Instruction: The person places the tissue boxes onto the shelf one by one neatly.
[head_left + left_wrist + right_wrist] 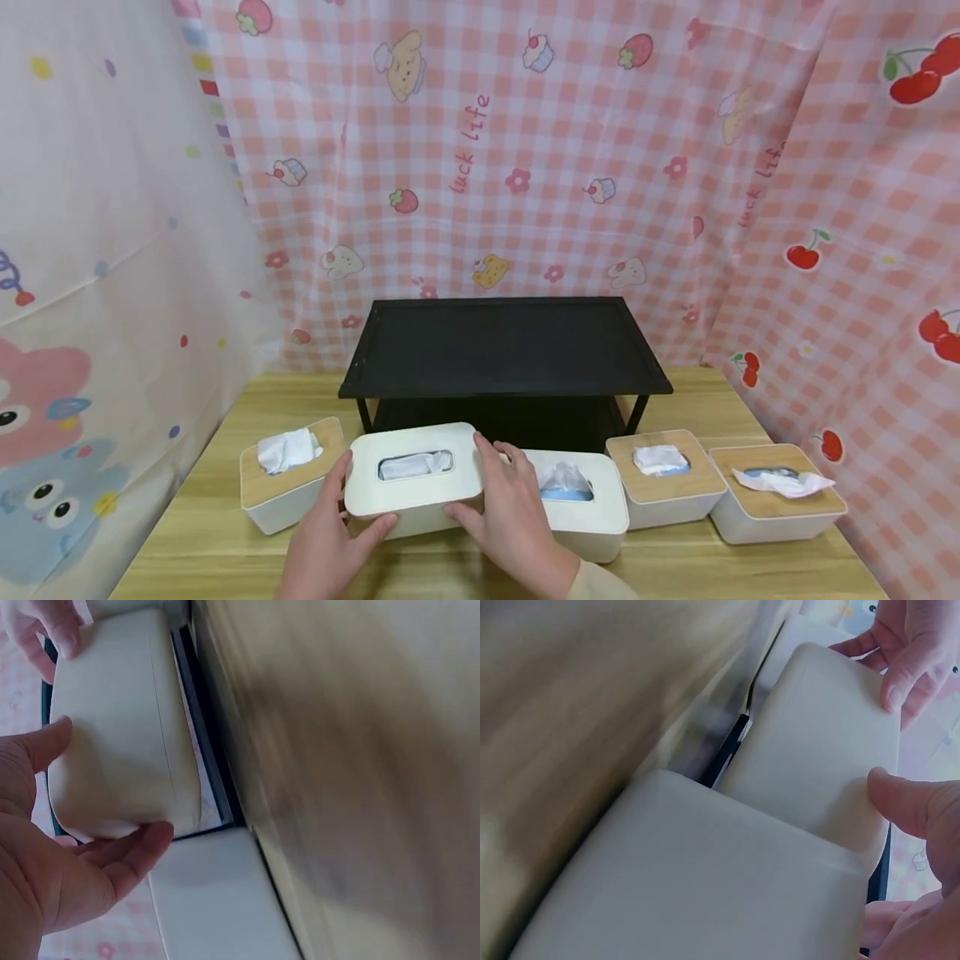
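This looks like a small corner screened off with printed cloth, homely in style; the cloths hide the room beyond, so whether it is a home or a studio is hard to say. Behind the black stand (pixel 495 346) hangs a pink checked curtain (pixel 450 233) with cupcakes and "luck life"; left of the stand, a white cartoon cloth (pixel 127 208); right of it, a cherry-print cloth (pixel 862 275). Under the stand lies a wood-grain tabletop (pixel 202 483), with household tissue boxes (pixel 652 492) in front of it.

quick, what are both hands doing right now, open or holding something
Left hand: holding the left end of a white-topped tissue box.
Right hand: holding the right end of that same box.
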